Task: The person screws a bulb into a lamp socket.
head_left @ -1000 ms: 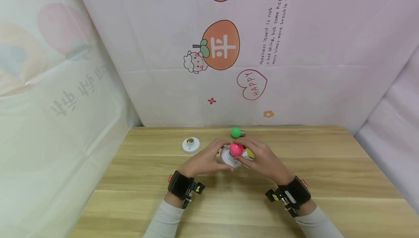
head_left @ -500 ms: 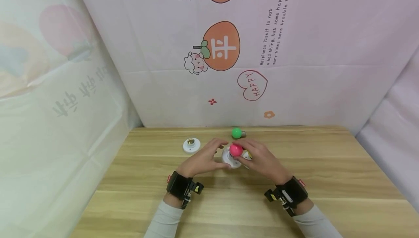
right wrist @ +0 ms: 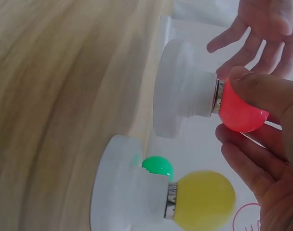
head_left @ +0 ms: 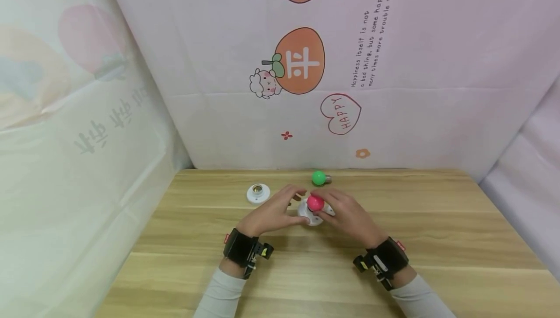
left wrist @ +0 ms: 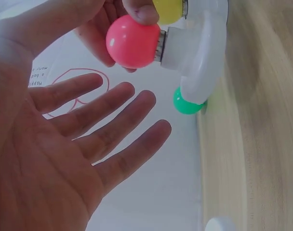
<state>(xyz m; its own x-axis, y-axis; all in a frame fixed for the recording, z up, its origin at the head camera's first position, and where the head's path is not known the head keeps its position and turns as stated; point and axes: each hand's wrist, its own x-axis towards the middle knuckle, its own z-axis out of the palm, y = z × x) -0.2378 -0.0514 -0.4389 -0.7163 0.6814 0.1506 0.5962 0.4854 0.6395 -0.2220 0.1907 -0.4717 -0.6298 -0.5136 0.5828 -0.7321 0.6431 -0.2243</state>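
Observation:
A pinkish-red light bulb (head_left: 315, 203) stands upright in a round white lamp holder (right wrist: 175, 91), with a band of its metal cap showing above the socket. My right hand (head_left: 352, 218) pinches this bulb between thumb and fingers. On the other side, my left hand (head_left: 272, 215) curves beside the holder; in the left wrist view its fingers are spread and hold nothing. Whether the left thumb touches the holder's rim is unclear. Close by on the right, a yellow bulb (right wrist: 204, 199) sits in a second white holder (right wrist: 117, 187), mostly hidden behind my right hand in the head view.
A green bulb (head_left: 318, 178) lies on its side near the back edge of the wooden table (head_left: 297, 279). To the left stands another white lamp holder (head_left: 258, 193) with no bulb in its socket. A printed cloth (head_left: 227, 128) hangs behind the table.
My left fingers have drawn slightly away from the pinkish-red bulb's holder. The right hand keeps its pinch on the bulb, its fingers shifted a little. The head view has shifted slightly.

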